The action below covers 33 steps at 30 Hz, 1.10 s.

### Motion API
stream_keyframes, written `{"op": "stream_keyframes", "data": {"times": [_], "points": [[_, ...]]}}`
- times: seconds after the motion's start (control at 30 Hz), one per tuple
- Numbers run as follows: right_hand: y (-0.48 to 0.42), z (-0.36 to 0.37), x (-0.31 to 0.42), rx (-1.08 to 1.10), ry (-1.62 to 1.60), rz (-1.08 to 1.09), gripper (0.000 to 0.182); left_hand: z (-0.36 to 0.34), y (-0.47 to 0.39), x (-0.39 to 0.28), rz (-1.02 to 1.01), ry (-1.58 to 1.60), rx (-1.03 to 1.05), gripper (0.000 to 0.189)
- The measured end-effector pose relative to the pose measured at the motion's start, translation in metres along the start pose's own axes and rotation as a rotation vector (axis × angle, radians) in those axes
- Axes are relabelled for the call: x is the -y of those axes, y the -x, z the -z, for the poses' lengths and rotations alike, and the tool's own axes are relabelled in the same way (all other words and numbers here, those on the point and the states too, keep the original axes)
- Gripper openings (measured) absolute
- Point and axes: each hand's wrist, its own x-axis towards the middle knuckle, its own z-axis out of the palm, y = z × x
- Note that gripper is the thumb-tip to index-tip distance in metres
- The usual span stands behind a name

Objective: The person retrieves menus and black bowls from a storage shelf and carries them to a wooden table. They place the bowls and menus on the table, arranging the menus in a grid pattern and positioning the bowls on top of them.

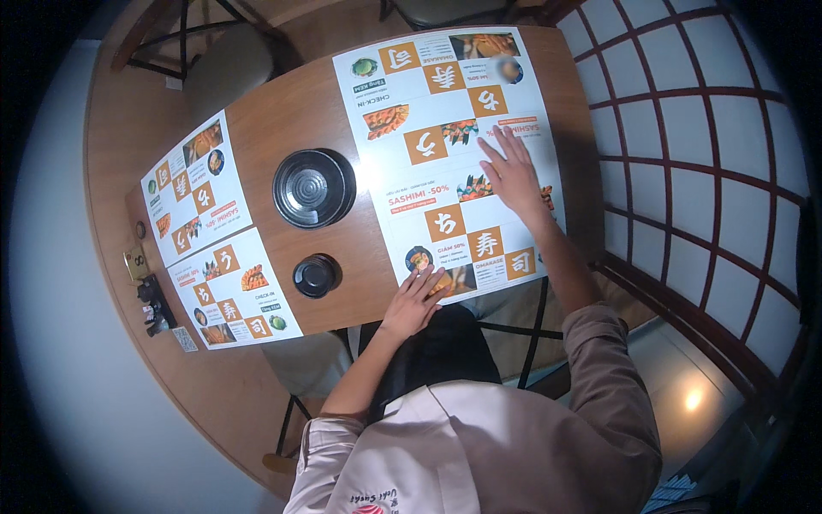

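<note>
My right hand (510, 172) lies flat with fingers spread on the printed paper placemats at the table's right end, close to where the far placemat (443, 106) meets the near placemat (411, 231). At that near placemat's lower left corner rests my left hand (411, 305), palm down, its fingertips on the paper. Neither hand holds anything. Left of these placemats stands a stack of black round plates (309, 189) with a ringed surface. Closer to me is a smaller stack of black dishes (314, 276). Both stacks sit directly on the wooden table (270, 122).
Two more printed placemats, a far one (225, 170) and a near one (221, 273), cover the table's left end. Beyond them are a number sign (136, 263), dark containers (154, 302) and a printed code card (185, 339). Chairs (237, 64) surround the table; a lattice screen (693, 128) stands right.
</note>
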Motion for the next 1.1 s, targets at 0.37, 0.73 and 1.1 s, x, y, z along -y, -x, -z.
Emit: {"op": "stream_keyframes", "data": {"times": [0.37,0.73,1.1], "points": [[-0.031,-0.018,0.043,0.032,-0.005,0.063,0.049,0.005,0.0,-0.002,0.003,0.032,-0.031,0.046],[-0.055,-0.023,0.046,0.06,-0.039,-0.007,0.051,0.002,0.002,-0.002,0.011,0.038,-0.031,0.044],[-0.055,-0.018,0.044,0.077,-0.061,-0.004,0.051,0.001,0.002,-0.002,0.008,0.049,-0.034,0.044]]}}
